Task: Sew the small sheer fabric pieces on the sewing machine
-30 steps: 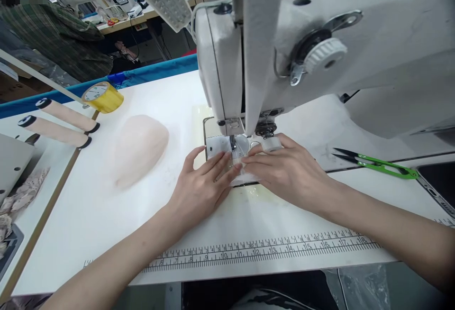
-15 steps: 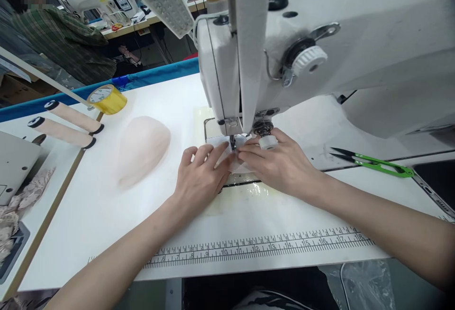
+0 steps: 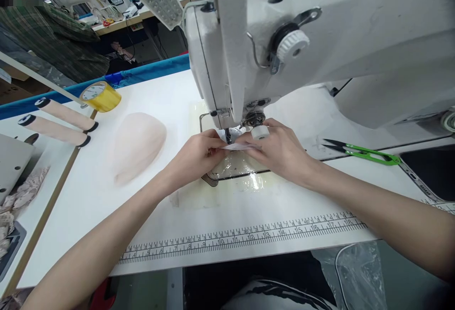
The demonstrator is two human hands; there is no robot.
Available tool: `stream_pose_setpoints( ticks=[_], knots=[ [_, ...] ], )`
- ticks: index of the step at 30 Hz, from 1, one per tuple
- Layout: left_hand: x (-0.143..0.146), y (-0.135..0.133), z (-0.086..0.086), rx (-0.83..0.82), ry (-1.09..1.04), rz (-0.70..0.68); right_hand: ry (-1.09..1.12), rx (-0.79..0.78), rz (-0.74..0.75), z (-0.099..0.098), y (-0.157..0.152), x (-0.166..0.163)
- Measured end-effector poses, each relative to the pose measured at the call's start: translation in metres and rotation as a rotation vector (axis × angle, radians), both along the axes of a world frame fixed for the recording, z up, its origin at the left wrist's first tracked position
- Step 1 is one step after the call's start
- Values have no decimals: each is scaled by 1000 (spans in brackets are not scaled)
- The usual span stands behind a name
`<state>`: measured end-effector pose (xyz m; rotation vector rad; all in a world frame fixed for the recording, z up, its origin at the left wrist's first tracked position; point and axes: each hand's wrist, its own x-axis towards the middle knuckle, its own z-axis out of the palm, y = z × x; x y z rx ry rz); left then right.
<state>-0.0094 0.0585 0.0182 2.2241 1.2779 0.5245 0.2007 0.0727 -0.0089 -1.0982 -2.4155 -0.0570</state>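
Observation:
A small piece of thin white fabric (image 3: pixel 239 146) stretches between my two hands just in front of the presser foot (image 3: pixel 228 134) of the white sewing machine (image 3: pixel 220 63). My left hand (image 3: pixel 199 156) pinches its left end between thumb and fingers. The right end is in my right hand (image 3: pixel 280 151), whose fingers are closed on it, partly behind the machine's white knob (image 3: pixel 260 132). Left of my left hand, a sheer pale pink fabric cup piece (image 3: pixel 140 146) lies on the white table (image 3: pixel 156 220).
Green thread snips (image 3: pixel 366 151) and a phone (image 3: pixel 433 172) lie at the right. Yellow tape (image 3: pixel 101 96) and two pink thread spools (image 3: pixel 66 114) are at the left. A printed ruler (image 3: pixel 231 240) runs along the front edge. Another person (image 3: pixel 50 40) sits at the back left.
My left hand has gone from lying flat by the needle to pinching the fabric's left end. The fabric is now lifted toward me. The whole view has shifted slightly.

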Motion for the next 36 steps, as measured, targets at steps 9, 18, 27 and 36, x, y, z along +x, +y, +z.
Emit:
stream_pose_setpoints(
  ticks=[9, 18, 27, 36],
  knots=[
    [-1, -36, -24, 752, 345, -117, 1, 237, 243, 2, -19, 3],
    [2, -49, -25, 782, 467, -111, -49, 247, 248, 2, -23, 3],
    [-3, -34, -27, 740, 429, -97, -97, 274, 219, -3, -13, 2],
    [-2, -26, -29, 770, 451, -48, -200, 280, 183, -4, -7, 4]
  ],
)
